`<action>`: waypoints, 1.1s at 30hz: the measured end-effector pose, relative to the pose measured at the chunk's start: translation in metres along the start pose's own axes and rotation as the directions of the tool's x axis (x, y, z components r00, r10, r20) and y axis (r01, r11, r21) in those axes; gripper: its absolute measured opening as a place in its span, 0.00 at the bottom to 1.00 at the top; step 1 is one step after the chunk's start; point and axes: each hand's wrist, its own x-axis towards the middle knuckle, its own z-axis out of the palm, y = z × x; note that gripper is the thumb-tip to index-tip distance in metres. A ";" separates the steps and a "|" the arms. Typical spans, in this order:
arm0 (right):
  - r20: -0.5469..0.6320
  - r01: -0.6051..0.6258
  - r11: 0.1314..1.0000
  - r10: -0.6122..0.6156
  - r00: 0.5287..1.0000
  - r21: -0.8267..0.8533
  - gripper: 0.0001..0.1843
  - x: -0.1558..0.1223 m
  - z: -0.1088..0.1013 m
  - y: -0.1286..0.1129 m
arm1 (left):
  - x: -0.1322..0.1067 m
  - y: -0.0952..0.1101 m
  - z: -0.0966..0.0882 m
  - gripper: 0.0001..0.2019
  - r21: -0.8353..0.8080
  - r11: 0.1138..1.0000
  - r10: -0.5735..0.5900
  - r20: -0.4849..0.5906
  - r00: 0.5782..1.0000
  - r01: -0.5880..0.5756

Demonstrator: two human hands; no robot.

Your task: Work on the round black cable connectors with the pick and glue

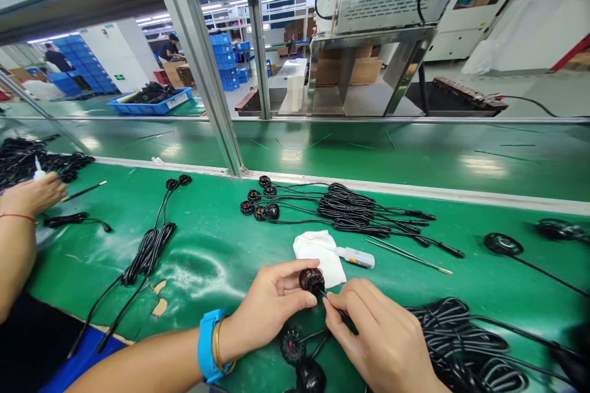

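Observation:
My left hand (276, 295) is closed around a small round black housing (310, 280) with a ribbed rim, pinched between thumb and fingers. My right hand (375, 338) pinches a thin black cable (342, 313) close to the housing's underside; the fingers partly cover it. Just below my hands lie a black round cable head (292, 344) and another black head (310, 374), partly cut off by the frame's lower edge. Beyond my hands rest a white cloth (318, 245), a small clear bottle (357, 257) with a white tip and thin metal tweezers (410, 255).
Coiled black cables (345, 206) with round heads lie across the green bench (221, 227). More coils (461, 344) are at lower right, another bundle (147, 252) at left. A co-worker's hand (39, 196) holds a white-tipped bottle at far left. A metal post (203, 67) rises behind.

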 end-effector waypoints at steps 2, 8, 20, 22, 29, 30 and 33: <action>0.004 -0.005 1.000 0.005 1.000 0.003 0.12 0.001 0.000 0.000 | -0.001 0.001 -0.001 0.25 0.020 1.000 -0.013 -0.012 1.000 0.014; 0.026 0.007 1.000 -0.008 1.000 0.029 0.09 0.005 -0.003 -0.001 | -0.001 0.006 -0.001 0.19 0.039 0.999 -0.017 -0.034 0.999 0.018; 0.136 -0.125 0.956 0.091 0.987 0.265 0.04 -0.001 -0.008 0.000 | -0.003 0.006 -0.002 0.17 -0.154 0.988 0.006 0.119 0.993 0.012; 0.127 -0.129 0.939 0.093 0.988 0.318 0.03 0.000 -0.008 0.002 | -0.004 0.006 -0.003 0.18 -0.162 0.987 0.018 0.127 0.992 0.003; 0.121 -0.128 0.951 0.097 0.988 0.282 0.05 0.004 -0.007 0.007 | -0.001 0.008 -0.004 0.20 -0.008 0.999 -0.049 0.034 0.998 0.049; 0.126 -0.120 0.956 0.088 0.988 0.269 0.06 0.005 -0.007 0.008 | 0.000 0.008 -0.004 0.19 0.008 0.999 -0.053 0.019 0.998 0.053; 0.127 -0.102 0.964 0.072 0.989 0.246 0.06 0.004 -0.006 0.009 | 0.001 0.007 -0.005 0.18 0.011 0.999 -0.043 0.000 0.999 0.043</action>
